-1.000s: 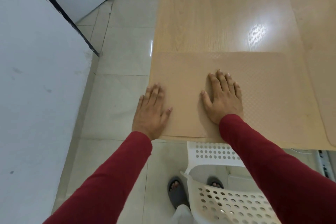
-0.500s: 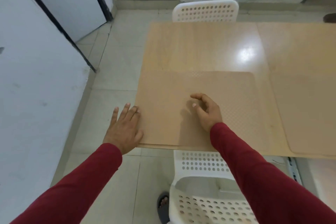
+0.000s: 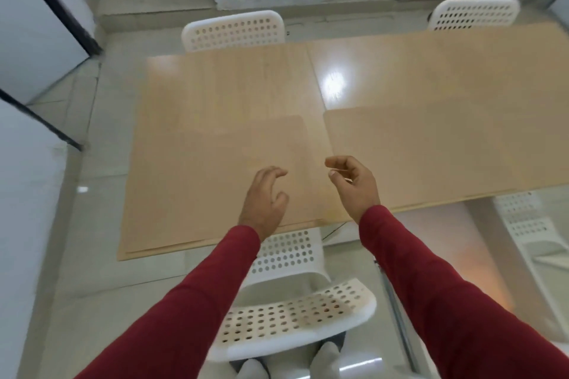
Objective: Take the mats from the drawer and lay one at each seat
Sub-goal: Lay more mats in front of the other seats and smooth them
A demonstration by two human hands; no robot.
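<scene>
A tan mat (image 3: 197, 181) lies flat on the near left part of the wooden table (image 3: 240, 83), over the seat in front of me. A second tan mat (image 3: 437, 151) lies on the near right part, its left edge close to the first mat. My left hand (image 3: 264, 200) hovers above the first mat's near right area, fingers loosely curled and holding nothing. My right hand (image 3: 354, 184) is raised near the gap between the two mats, fingers also loosely curled and empty. Both sleeves are red.
A white perforated chair (image 3: 292, 308) stands right below me at the table's near edge. Two more white chairs (image 3: 234, 31) (image 3: 474, 14) stand at the far side, and another (image 3: 529, 231) at the near right. White walls and a dark-framed partition (image 3: 46, 9) bound the left.
Both hands have lifted off the left mat and moved rightward, from flat palms to loosely curled fingers. The view has tilted up and right, revealing the far chairs and more of the second mat.
</scene>
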